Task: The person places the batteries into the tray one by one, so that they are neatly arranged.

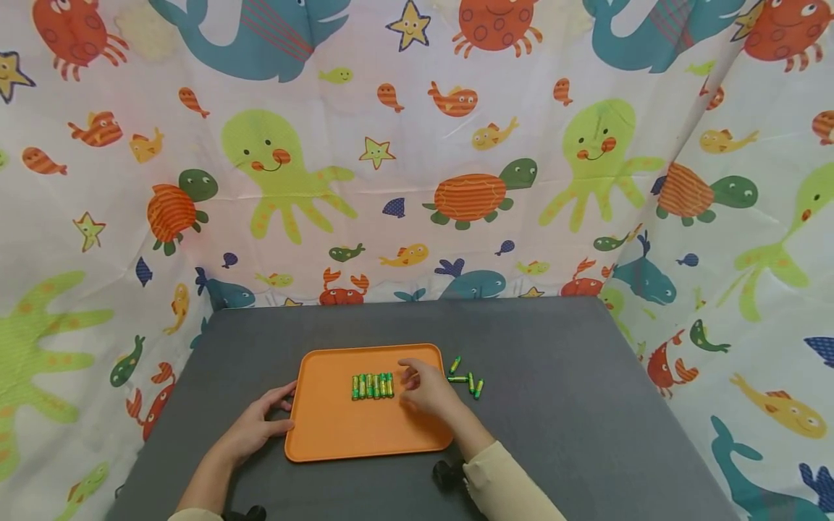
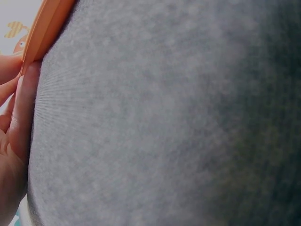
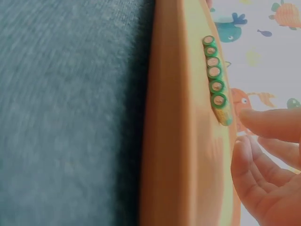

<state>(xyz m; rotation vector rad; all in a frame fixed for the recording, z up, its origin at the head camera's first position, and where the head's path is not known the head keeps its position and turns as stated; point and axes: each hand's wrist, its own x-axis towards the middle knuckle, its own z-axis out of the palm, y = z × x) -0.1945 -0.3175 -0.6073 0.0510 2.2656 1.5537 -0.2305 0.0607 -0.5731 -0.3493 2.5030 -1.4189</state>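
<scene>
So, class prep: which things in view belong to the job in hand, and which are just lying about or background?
Likely part of the job:
orange tray
left hand at its edge
six green batteries in a row on it
four green batteries loose beside it
right hand over it

Likely just surroundings:
grey table
sea-creature cloth
black object by the right wrist

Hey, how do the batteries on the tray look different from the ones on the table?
The tray batteries lie side by side in a neat row, while the loose batteries point different ways. There are six tray batteries but four loose batteries. Both groups are green and yellow cylinders.
</scene>
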